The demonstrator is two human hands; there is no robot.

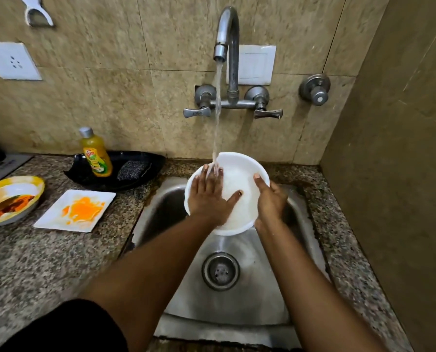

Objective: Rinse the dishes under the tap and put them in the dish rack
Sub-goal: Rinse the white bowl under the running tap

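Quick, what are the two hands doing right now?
Left hand: open, flat inside the white bowl under the water.
Right hand: holding the bowl's rim.

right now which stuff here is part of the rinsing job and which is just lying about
Job: white bowl, tap, sink, square stained plate, yellow-rimmed dirty dish.
Lying about: soap bottle, scrubber, black tray, wall socket.

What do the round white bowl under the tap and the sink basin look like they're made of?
Round white bowl: probably plastic or melamine; opaque, smooth, thin-rimmed, though ceramic can't be ruled out. Sink basin: stainless steel by its look, grey brushed metal with soft reflections.
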